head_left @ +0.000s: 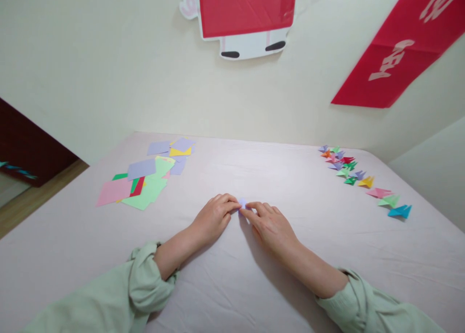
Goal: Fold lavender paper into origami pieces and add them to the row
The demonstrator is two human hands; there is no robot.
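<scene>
My left hand point(214, 216) and my right hand point(268, 224) meet at the middle of the pale pink tablecloth point(232, 275). Both pinch a small lilac folded paper piece point(242, 203) between their fingertips, pressing it against the cloth. Most of the piece is hidden by my fingers. Both arms wear light green sleeves, rolled up at the forearms.
Several flat coloured paper squares point(145, 178) lie scattered at the left. A row of several small folded paper figures point(358, 178) runs along the right side. A red and white poster point(247, 18) and a red banner point(399, 47) hang on the wall behind.
</scene>
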